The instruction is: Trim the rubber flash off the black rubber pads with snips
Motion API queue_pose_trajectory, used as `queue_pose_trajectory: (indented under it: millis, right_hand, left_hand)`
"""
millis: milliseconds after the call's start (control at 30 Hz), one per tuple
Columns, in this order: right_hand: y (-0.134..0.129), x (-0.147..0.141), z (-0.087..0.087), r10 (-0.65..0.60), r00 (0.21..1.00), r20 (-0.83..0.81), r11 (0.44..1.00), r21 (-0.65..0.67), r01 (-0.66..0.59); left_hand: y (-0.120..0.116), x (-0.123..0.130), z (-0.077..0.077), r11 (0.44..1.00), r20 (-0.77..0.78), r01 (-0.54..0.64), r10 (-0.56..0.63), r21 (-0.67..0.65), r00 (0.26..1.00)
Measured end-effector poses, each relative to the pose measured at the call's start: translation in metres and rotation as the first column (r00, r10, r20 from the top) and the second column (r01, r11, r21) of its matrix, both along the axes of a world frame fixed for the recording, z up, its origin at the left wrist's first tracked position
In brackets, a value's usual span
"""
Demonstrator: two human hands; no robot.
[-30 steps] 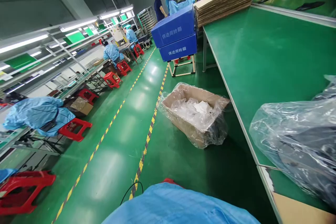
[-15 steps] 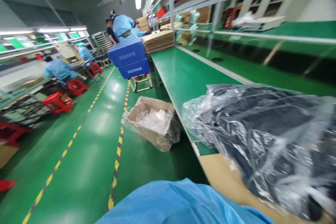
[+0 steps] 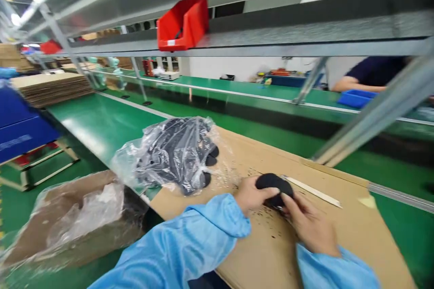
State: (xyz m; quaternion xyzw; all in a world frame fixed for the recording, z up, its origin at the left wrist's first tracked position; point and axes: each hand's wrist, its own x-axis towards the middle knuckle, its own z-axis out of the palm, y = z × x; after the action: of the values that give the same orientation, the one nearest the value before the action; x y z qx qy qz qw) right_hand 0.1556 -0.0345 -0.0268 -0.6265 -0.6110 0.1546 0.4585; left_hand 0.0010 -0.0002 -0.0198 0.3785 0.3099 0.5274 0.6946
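Observation:
Between my two hands is a round black pad (image 3: pixel 274 186), held just above a cardboard sheet (image 3: pixel 251 253). My left hand (image 3: pixel 252 195) grips its left side, thumb across the front. On the right side my right hand (image 3: pixel 310 221) pinches it, with the thumb on its face. Small black scraps (image 3: pixel 261 216) are scattered over the cardboard under and around the hands. To the left lies a clear plastic bag (image 3: pixel 172 153) of dark pieces, with several round black pads (image 3: pixel 210 156) showing at its mouth. A thin pale strip (image 3: pixel 313 191) rests beyond my right hand.
A plastic-lined carton (image 3: pixel 77 212) stands low at the left, beside blue bins (image 3: pixel 23 131). Stacked cardboard (image 3: pixel 54 86) sits at the bench's far end. Overhead, a red bin (image 3: pixel 185 22) hangs from the shelf rail. A slanted metal post (image 3: pixel 379 113) rises at right; another person's arm (image 3: pixel 362 82) is behind it.
The view has swung right, from the aisle to the bench. Both my hands have come into view, holding the round black pad. The bag now appears left of centre.

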Motion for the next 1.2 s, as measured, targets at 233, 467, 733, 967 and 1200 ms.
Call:
queue_pose_trajectory:
  millis: [233, 467, 733, 967, 1200]
  right_hand:
    - [-0.006, -0.014, 0.006, 0.023, 0.999, -0.035, 0.997, -0.078, -0.025]
    - [-0.009, -0.015, 0.005, 0.058, 0.985, -0.162, 0.994, -0.077, -0.071]
    - [-0.013, -0.019, 0.008, 0.058, 0.991, -0.119, 0.997, -0.041, -0.063]
    - [-0.014, -0.025, 0.007, -0.007, 0.993, -0.121, 0.999, 0.042, 0.012]
    - [-0.014, -0.025, 0.006, -0.019, 0.971, -0.24, 1.0, -0.019, 0.015]
  left_hand:
    - [-0.002, 0.001, 0.001, 0.998, -0.02, -0.064, 0.064, -0.016, 0.998]
    - [-0.002, 0.001, 0.005, 0.998, 0.025, 0.027, -0.026, -0.052, 0.999]
    - [-0.005, 0.006, -0.003, 0.998, -0.025, -0.061, 0.061, -0.015, 0.998]
    - [-0.006, 0.007, -0.002, 0.994, 0.003, -0.101, 0.102, -0.035, 0.995]
    - [-0.005, 0.007, -0.003, 0.997, 0.052, -0.055, 0.057, -0.054, 0.997]
